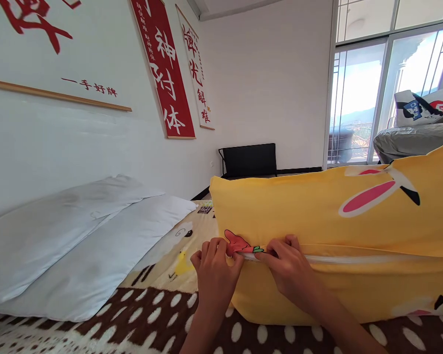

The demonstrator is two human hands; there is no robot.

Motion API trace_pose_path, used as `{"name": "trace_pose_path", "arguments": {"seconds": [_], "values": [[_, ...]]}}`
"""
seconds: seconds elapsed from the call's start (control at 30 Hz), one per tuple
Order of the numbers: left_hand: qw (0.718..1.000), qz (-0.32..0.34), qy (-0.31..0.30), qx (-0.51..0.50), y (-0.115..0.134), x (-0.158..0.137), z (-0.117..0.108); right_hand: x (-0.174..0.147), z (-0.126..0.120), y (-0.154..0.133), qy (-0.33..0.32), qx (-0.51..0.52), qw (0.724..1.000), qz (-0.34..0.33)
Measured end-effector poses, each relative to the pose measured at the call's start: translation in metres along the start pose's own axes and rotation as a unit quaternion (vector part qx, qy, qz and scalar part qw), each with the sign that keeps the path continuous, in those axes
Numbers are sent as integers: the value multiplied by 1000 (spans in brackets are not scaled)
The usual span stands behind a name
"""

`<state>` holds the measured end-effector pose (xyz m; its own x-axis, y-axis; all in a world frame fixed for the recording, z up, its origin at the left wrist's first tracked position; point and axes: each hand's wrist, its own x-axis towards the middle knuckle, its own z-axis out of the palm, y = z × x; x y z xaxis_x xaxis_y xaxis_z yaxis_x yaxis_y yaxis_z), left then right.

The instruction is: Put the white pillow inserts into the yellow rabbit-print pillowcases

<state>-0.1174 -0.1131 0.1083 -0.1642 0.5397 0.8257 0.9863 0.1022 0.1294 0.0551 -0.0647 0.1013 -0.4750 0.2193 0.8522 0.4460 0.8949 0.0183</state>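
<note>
A yellow pillowcase [280,211] with pink-eared cartoon prints lies plumped up in front of me, its long side facing me. Along that side runs a white zipper [354,259] under a fabric flap. My left hand [216,270] pinches the pillowcase at the zipper's left end, beside a red carrot print [236,241]. Just to the right, my right hand [290,268] is closed, thumb and forefinger pinching the zipper edge. The zipper's pull tab is hidden or too small to make out.
Two white pillows [107,246] overlap at the left against the wall. Underneath is a brown blanket [162,309] with pale spots and a cream printed part. Beyond stand a black bench-like piece [249,160] and, at right, a grey-covered piece [413,142] with a bag [421,108].
</note>
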Motion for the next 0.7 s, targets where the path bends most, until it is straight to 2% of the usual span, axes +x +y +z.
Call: {"name": "trace_pose_path", "arguments": {"seconds": [0.1,0.23,0.4,0.53,0.7], "values": [[999,17,0,-39,0,0,-1,-1,1,-1,-3,1,1000,1],[995,17,-53,-86,-2,1,-3,0,1,-1,-11,5,1000,0],[989,0,-132,-71,-1,6,1,3,-7,-2,-37,-30,999,1],[982,-22,-186,-14,-3,9,7,7,-15,-2,-70,-74,995,-11],[966,110,-209,109,-13,6,11,9,-16,-4,-92,-109,990,-22]]}}
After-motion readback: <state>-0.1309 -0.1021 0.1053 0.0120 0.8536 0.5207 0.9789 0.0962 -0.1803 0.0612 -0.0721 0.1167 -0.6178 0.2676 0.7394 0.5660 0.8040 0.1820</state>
